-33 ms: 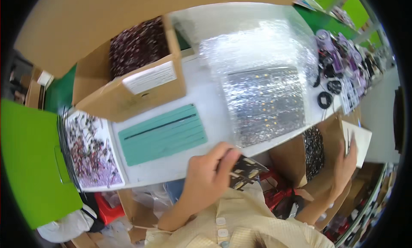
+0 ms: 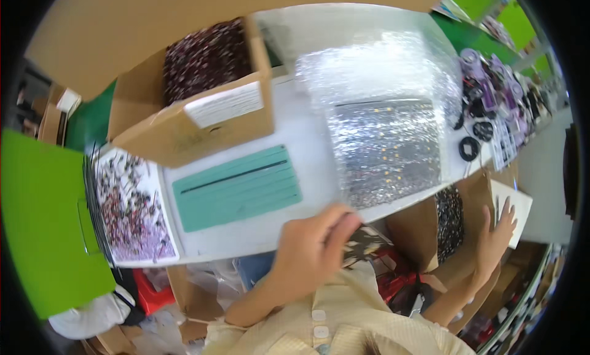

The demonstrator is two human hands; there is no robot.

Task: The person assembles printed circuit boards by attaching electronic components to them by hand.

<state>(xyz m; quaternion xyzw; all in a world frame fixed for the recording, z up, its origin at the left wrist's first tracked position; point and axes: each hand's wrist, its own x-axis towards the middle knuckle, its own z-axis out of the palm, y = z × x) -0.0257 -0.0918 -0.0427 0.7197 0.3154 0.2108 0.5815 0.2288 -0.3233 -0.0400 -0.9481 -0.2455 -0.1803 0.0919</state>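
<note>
My left hand (image 2: pixel 310 247) is closed by the table's front edge, thumb and fingers pinching a dark, thin board (image 2: pixel 367 243) with pale patches. Most of that board hangs low in front of my body, and it is blurred. My right hand (image 2: pixel 491 238) is open, fingers spread, over a cardboard box (image 2: pixel 412 229) at the right. A stack of dark speckled pieces (image 2: pixel 450 223) shows inside this box. Just beyond my right fingertips is a white panel (image 2: pixel 519 210). Bubble wrap (image 2: pixel 375 69) lies on the table, partly around a dark flat panel with small yellow spots.
The white table (image 2: pixel 307 149) holds a green mat (image 2: pixel 239 204) with a thin black strip on it. A white tray (image 2: pixel 175 244) of small wired parts sits left. Behind stands an open carton (image 2: pixel 246 121) with dark speckled contents. Purple and black parts (image 2: pixel 491 88) crowd the far right.
My left hand has shifted slightly right with the board. The fingers of my right hand have spread wider. The whole view has tilted a little.
</note>
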